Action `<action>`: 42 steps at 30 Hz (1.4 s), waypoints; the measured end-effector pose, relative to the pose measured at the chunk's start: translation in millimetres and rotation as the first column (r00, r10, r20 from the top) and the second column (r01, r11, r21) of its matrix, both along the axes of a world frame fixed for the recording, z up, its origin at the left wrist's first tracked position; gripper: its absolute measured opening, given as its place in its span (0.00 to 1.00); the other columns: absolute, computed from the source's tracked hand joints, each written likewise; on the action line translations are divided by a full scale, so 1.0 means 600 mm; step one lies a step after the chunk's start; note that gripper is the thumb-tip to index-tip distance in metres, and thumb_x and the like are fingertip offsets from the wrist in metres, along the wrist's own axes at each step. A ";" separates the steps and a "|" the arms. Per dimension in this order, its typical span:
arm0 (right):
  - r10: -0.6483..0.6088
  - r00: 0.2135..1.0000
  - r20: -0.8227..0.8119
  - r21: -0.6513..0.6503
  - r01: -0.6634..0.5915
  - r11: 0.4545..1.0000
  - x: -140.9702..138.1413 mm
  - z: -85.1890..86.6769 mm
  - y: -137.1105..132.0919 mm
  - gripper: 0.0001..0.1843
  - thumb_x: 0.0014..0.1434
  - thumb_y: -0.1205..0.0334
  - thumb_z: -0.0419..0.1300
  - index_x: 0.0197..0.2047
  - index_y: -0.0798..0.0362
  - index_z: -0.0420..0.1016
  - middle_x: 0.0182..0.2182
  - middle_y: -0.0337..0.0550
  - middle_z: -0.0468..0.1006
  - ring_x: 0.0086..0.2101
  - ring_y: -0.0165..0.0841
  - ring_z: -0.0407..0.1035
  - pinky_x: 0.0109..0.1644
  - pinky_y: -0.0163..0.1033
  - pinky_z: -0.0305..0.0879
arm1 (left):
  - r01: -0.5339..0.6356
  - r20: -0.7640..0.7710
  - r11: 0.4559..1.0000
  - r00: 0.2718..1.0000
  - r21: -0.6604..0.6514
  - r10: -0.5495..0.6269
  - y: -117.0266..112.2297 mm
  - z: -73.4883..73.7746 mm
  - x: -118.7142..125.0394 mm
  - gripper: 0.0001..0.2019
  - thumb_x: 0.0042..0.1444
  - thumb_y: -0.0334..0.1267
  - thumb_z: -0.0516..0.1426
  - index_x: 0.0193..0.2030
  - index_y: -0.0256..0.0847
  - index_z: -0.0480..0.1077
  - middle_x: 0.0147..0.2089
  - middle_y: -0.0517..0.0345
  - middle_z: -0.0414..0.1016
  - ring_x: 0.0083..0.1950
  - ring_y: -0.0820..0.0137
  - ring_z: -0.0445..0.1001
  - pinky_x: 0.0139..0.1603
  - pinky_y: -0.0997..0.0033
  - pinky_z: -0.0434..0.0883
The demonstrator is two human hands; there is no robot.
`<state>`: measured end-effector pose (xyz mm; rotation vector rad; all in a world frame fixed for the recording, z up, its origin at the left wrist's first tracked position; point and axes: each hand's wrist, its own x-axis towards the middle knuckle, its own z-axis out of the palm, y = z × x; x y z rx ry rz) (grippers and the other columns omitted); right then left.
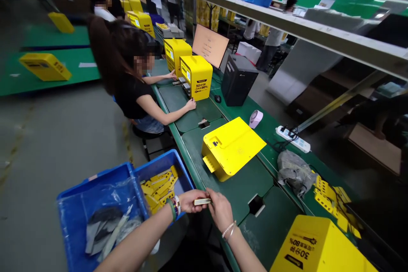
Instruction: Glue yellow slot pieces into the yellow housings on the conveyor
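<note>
Both my hands meet at the near edge of the green workbench (242,182). My left hand (190,201) and my right hand (219,209) pinch the two ends of a small flat pale part (202,201) between them. Just beyond, a yellow housing (232,146) lies on its side on the green mat. A second yellow housing (318,246) with black print stands at the bottom right, close to my right forearm.
Two blue bins (105,204) stand to my left, one with grey bags, one with yellow flat parts (159,187). A crumpled grey bag (295,172), loose yellow brackets (331,199), a power strip (293,139) and a black box (238,80) sit farther along. A seated person (130,80) works at the bench ahead.
</note>
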<state>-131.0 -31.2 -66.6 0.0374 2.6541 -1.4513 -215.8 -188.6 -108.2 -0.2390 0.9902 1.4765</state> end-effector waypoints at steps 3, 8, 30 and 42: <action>-0.085 0.993 0.077 -0.046 0.088 0.995 -0.016 -0.026 -0.001 0.27 0.53 0.69 0.57 0.57 0.45 0.71 0.36 0.42 0.80 0.37 0.38 0.73 0.44 0.41 0.66 | -0.048 0.031 0.999 0.998 -0.003 0.048 -0.018 -0.003 -0.004 0.24 0.56 0.59 0.54 0.34 0.35 0.68 0.26 0.51 0.74 0.18 0.70 0.70 0.12 0.77 0.58; -0.249 0.935 0.253 -0.196 0.301 0.933 -0.054 -0.077 -0.009 0.35 0.48 0.68 0.61 0.61 0.55 0.63 0.22 0.32 0.74 0.24 0.33 0.69 0.32 0.36 0.65 | -0.339 -0.099 0.940 0.937 -0.042 0.334 -0.018 -0.015 0.004 0.26 0.43 0.61 0.64 0.34 0.40 0.63 0.23 0.67 0.66 0.19 0.79 0.63 0.17 0.81 0.55; -0.482 0.489 0.727 -0.229 0.834 0.502 0.117 -0.199 0.035 0.41 0.31 0.38 0.66 0.44 0.55 0.62 0.16 0.37 0.75 0.16 0.27 0.64 0.19 0.29 0.51 | -0.590 -0.367 0.766 0.792 -0.254 0.488 0.063 -0.050 -0.133 0.10 0.62 0.41 0.56 0.46 0.37 0.70 0.36 0.55 0.76 0.30 0.72 0.72 0.31 0.71 0.71; -0.453 0.517 0.726 -0.266 0.819 0.509 0.157 -0.210 0.042 0.27 0.32 0.42 0.65 0.31 0.53 0.69 0.18 0.40 0.76 0.17 0.28 0.64 0.19 0.29 0.49 | -0.595 -0.489 0.692 0.783 -0.408 0.385 0.109 -0.047 -0.128 0.16 0.61 0.52 0.51 0.43 0.41 0.66 0.34 0.54 0.73 0.32 0.68 0.73 0.29 0.69 0.72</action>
